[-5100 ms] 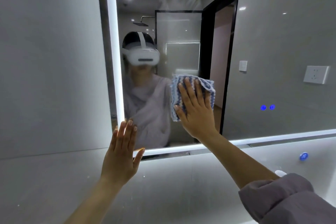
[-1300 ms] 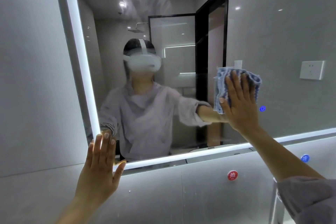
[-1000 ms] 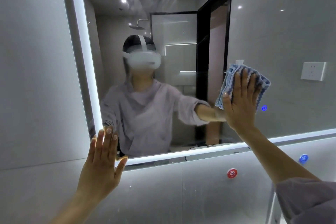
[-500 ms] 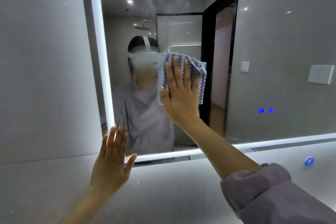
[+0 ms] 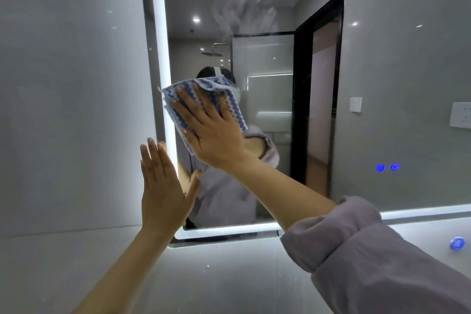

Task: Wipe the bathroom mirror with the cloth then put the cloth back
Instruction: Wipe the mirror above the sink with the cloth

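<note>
Slides blue-and-white striped woven cloth leftward, now at lit edge of backlit glass mirror; right grip flat-fingered, pressing; left grip released, bracing; wiping unfinished.

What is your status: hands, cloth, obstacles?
Right hand flat, pressing blue striped cloth on mirror near its lit left edge. Left hand open, flat at mirror's lower left corner, just below cloth. Nothing else in the way.

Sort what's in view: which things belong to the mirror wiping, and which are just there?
In the job: mirror; cloth, pressed flat on it by the right hand; left hand, flat at the mirror's left edge.
Just there: two blue touch buttons on the mirror; blue button on the wall below.
</note>
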### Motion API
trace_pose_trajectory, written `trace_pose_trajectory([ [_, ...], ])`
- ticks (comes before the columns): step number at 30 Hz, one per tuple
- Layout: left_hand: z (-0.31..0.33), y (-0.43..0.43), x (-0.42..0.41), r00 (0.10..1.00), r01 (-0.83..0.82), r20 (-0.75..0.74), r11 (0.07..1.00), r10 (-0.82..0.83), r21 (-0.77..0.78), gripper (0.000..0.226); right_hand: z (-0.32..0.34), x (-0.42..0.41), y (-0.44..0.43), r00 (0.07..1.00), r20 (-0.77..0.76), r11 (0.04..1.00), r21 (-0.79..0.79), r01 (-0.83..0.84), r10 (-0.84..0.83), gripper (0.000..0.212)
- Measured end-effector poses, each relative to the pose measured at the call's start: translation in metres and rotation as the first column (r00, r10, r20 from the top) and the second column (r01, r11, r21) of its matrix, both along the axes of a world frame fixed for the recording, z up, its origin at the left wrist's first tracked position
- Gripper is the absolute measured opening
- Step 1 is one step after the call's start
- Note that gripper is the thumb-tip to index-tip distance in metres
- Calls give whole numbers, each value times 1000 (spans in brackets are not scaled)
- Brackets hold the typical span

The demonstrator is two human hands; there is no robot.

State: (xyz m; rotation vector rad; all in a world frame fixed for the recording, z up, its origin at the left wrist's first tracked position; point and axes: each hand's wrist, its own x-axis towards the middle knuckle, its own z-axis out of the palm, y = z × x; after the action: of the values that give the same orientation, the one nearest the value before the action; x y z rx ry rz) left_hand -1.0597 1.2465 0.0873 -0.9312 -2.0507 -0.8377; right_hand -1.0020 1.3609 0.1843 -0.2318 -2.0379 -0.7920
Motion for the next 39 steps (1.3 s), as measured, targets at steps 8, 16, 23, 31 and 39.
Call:
trace_pose_trajectory([
  [8,15,23,10,989,58,127,991,-74,121,126,10,5,7,995,88,997,78,31,-38,56],
  [16,6,24,-8,992,97,70,992,-103,80,131,19,40,41,997,46,995,75,59,-63,58],
  [23,1,24,-13,991,123,31,988,-126,90,125,12,105,111,985,-119,992,-36,119,-123,59],
  [31,0,26,-18,993,120,-2,991,-120,59,124,0,161,161,940,-285,970,-203,132,-187,60],
  [39,0,25,-16,994,114,-6,992,-114,56,123,-5,139,143,853,-443,901,-427,69,-276,63],
])
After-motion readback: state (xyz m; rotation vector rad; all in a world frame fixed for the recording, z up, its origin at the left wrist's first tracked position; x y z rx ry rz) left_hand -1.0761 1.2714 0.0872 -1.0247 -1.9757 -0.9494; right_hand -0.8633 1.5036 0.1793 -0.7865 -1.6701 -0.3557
